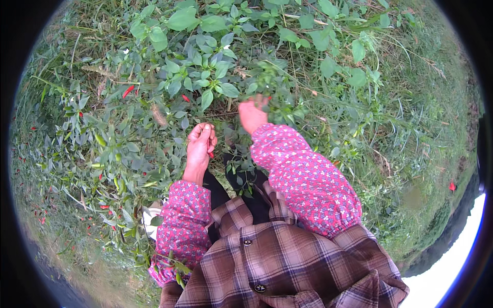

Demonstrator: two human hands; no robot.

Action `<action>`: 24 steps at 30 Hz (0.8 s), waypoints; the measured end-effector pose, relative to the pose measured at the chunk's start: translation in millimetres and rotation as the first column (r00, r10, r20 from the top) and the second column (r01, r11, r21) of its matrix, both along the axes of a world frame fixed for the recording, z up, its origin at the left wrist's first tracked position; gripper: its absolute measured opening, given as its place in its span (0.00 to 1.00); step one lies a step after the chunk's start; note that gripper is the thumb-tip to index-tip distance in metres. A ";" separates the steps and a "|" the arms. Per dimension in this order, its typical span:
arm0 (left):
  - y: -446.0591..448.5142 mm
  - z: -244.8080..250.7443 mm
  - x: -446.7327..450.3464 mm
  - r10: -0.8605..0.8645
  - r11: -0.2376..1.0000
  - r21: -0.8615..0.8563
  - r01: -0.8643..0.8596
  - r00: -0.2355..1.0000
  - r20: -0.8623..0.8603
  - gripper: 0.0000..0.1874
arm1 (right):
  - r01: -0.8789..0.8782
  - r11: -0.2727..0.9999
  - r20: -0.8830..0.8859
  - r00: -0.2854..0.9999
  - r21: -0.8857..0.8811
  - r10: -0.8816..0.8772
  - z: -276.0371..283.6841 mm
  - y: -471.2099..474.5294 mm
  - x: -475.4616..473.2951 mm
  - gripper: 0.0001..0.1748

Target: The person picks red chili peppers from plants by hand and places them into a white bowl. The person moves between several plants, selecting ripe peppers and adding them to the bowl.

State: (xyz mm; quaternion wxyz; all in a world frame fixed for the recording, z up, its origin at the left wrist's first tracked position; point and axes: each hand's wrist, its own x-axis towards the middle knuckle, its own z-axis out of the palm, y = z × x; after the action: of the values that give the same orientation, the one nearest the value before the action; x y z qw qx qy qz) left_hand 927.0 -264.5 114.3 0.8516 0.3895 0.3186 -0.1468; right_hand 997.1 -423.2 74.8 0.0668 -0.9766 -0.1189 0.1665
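My left hand (201, 144) is curled, thumb over the fingers, with a red chili pepper (211, 154) showing at its lower edge. Up and to the right, my right hand (253, 112) reaches into the leaves of a chili plant (283, 109); its fingers are blurred and partly hidden, with a bit of red beside them. One red chili (185, 98) hangs among leaves above my left hand, and a larger red chili (128, 91) lies farther left. Whether the right fingers grip anything is not clear.
Chili plants with green chilies (119, 184) and red ones crowd the left side. A white container (152, 221), partly hidden, is beside my left sleeve. Broad-leaved plants (183, 19) grow at the top, and grass (408, 154) spreads to the right. Leafy stems (242, 173) stand before my legs.
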 end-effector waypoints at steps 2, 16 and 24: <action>-6.8 -8.2 8.7 0.007 0.999 0.032 -0.006 1.000 -0.030 0.06 | 0.022 0.973 -0.020 0.999 -0.229 -0.028 -2.3 -33.6 3.5 0.10; -73.3 -133.4 87.6 -0.516 0.539 0.437 0.720 0.693 -0.504 0.16 | 0.452 0.783 -0.359 0.880 0.428 -0.311 24.7 -85.2 -53.8 0.10; -79.6 -135.6 86.9 -0.835 0.262 0.106 0.959 0.280 -0.473 0.19 | 0.552 0.687 -0.490 0.812 0.472 -0.316 39.5 -79.7 -43.6 0.08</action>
State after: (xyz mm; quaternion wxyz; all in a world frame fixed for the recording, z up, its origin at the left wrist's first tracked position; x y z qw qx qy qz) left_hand 1014.0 -344.2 -21.3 0.4512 0.6243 0.1897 -0.6088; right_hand 953.6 -502.9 114.4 0.4285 -0.8543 0.0895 0.2801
